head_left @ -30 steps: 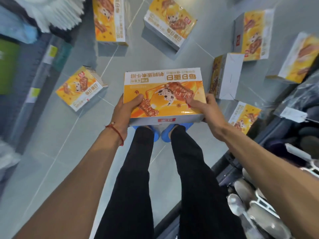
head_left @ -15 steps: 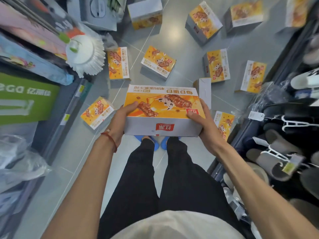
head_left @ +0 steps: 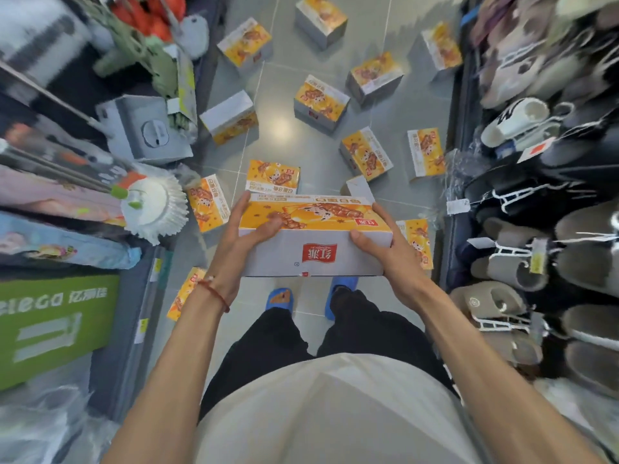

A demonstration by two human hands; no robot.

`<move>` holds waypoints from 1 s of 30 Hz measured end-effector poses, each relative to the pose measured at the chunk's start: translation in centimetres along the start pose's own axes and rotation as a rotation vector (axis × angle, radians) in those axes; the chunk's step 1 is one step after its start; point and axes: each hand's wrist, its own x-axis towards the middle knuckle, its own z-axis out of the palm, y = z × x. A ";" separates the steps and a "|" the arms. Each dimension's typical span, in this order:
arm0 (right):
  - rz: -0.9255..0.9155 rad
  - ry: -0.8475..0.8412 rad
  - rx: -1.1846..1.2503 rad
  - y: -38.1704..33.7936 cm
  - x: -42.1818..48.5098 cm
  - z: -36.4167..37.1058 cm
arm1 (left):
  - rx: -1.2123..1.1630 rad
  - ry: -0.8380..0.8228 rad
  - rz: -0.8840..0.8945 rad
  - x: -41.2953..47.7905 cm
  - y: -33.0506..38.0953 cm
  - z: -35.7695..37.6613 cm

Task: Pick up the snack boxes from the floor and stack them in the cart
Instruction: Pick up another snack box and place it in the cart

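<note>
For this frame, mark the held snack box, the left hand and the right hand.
held snack box (head_left: pixel 319 253): head view, red logo on its near side.
left hand (head_left: pixel 239 241): head view, middle of the hand.
right hand (head_left: pixel 394 259): head view, middle of the hand.

1. A thin red string bracelet (head_left: pixel 214 293) circles the wrist of the left hand (head_left: pixel 236 249); a small pale knot or bead sits on it.
2. Both forearms are bare.
3. A loose cream-white shirt (head_left: pixel 335 413) covers the torso, creased down the middle.
4. Black trousers (head_left: pixel 268 346) cover both legs.
5. The shoes are bright blue slip-ons: the left shoe (head_left: pixel 279 298) has an orange patch on top, the right shoe (head_left: pixel 346 283) looks plain.
</note>
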 end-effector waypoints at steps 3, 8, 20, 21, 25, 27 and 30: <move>-0.044 0.121 0.019 1.2 -1.9 1.6 | 0.120 -0.094 0.050 -0.5 0.2 -1.7; -0.082 0.261 0.112 3.3 -5.3 4.6 | 0.234 -0.182 0.083 -1.4 0.3 -3.9; -0.125 0.626 0.276 10.8 -15.9 9.4 | 0.628 -0.339 0.201 -6.5 -0.8 -2.6; -0.130 0.649 0.289 11.4 -16.8 9.5 | 0.632 -0.340 0.210 -7.3 -1.3 -2.3; -0.142 0.714 0.341 14.1 -21.0 9.8 | 0.595 -0.340 0.212 -11.3 -4.0 -1.1; -0.165 0.750 0.389 15.5 -23.4 9.9 | 0.557 -0.353 0.194 -13.4 -5.6 -0.5; -0.173 0.799 0.442 18.1 -27.0 10.1 | 0.535 -0.433 0.171 -16.2 -7.7 0.2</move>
